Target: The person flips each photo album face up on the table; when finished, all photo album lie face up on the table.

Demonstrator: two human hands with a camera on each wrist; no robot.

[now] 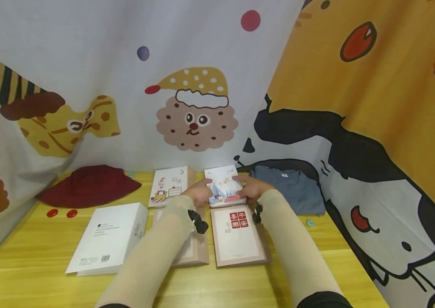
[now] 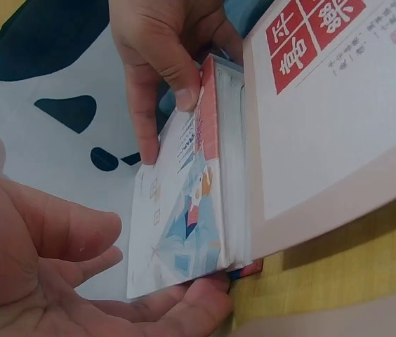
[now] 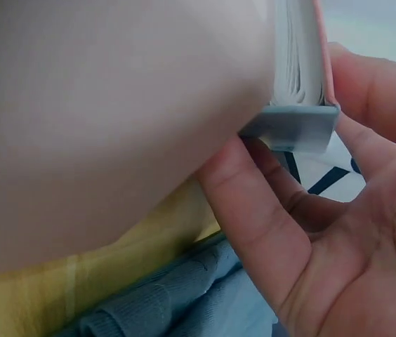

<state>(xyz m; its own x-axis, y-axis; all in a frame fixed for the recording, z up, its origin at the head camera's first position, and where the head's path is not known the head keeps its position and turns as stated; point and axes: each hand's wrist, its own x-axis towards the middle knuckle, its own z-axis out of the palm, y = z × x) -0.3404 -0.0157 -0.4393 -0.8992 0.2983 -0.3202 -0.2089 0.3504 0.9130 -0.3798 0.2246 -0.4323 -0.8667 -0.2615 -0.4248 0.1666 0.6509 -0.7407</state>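
Observation:
A hardcover book (image 1: 223,182) with a white, pink and blue illustrated cover is between my two hands at the back middle of the table. My right hand (image 1: 255,188) grips its right side, with the thumb (image 2: 186,98) on the cover. At the opposite side is my left hand (image 1: 199,192); its lower fingers (image 2: 201,302) touch the book's edge, while its thumb (image 2: 78,228) is extended off the cover. A pink-bordered book (image 1: 236,244) with red square characters lies just in front. Another illustrated book (image 1: 168,182) lies to the left, partly behind my left hand.
A thick white book (image 1: 104,235) lies at the left, with a dark red hat (image 1: 90,186) behind it. My left forearm partly covers a pinkish book (image 1: 196,250). Folded blue-grey clothing (image 1: 292,190) sits back right. Red buttons (image 1: 52,213) and a green button (image 1: 310,223) lie on the yellow table (image 1: 310,252).

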